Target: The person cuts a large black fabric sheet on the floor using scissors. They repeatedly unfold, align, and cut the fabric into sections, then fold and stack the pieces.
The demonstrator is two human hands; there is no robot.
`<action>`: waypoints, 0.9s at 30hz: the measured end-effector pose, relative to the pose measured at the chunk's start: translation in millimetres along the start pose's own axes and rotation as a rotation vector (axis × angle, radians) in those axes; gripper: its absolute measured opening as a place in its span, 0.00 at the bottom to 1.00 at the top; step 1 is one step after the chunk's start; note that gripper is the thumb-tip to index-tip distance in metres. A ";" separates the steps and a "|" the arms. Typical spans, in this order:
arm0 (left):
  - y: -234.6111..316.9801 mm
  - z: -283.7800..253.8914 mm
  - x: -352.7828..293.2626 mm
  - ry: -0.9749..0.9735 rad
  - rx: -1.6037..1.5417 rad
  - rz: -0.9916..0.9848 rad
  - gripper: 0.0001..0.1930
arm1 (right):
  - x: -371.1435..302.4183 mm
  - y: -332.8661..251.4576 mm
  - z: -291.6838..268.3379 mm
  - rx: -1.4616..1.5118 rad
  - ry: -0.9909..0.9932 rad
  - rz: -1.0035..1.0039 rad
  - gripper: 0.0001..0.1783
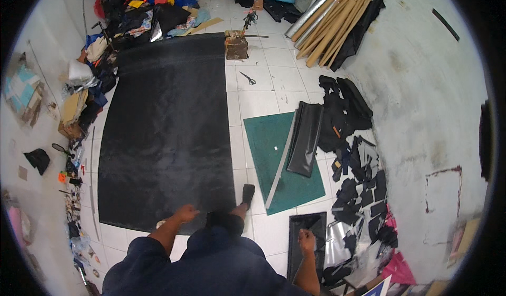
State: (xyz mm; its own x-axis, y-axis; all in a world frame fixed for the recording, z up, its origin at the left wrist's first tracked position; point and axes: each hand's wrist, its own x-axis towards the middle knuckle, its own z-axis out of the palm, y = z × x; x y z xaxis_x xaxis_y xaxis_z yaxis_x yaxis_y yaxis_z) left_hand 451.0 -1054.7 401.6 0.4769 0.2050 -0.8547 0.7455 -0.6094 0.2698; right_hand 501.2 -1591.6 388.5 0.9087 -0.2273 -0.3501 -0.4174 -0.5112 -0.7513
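A large black sheet (168,127) lies flat on the floor at the left. Over its near edge is my left hand (185,213), fingers curled closed; a small tip points right from it, and I cannot make out whether it holds anything. My right hand (307,242) is held closed above a black rectangular folded piece (298,227) on the floor at the near right. What sits inside its fingers, if anything, is too small to make out. My foot in a dark sock (248,195) rests beside the sheet's right edge.
Right of the sheet, a green cutting mat (263,154) bears a long metal ruler (279,175) and a folded black piece (305,140). Scissors (247,78) lie farther off, near a brown block (236,48). Black scraps (363,185) and cardboard tubes (332,22) line the right wall.
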 end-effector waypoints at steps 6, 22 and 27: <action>-54.6 -26.8 151.5 -0.068 0.504 0.061 0.22 | 38.3 15.6 -36.3 -0.137 -0.295 0.586 0.16; 397.3 -197.0 279.7 0.377 -0.425 0.171 0.31 | 505.3 -170.0 -41.1 -0.163 -0.464 0.302 0.17; 341.2 -201.4 303.2 0.321 -0.376 -0.197 0.25 | 791.9 -327.2 -25.6 0.085 -0.632 0.050 0.12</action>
State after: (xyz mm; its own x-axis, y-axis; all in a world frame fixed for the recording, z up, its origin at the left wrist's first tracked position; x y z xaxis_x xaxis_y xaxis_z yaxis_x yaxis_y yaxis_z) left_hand 943.8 -1046.3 323.7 0.3854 0.5481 -0.7423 0.9227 -0.2311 0.3085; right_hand 1357.6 -1625.5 371.3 0.7190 0.2963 -0.6287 -0.4818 -0.4394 -0.7581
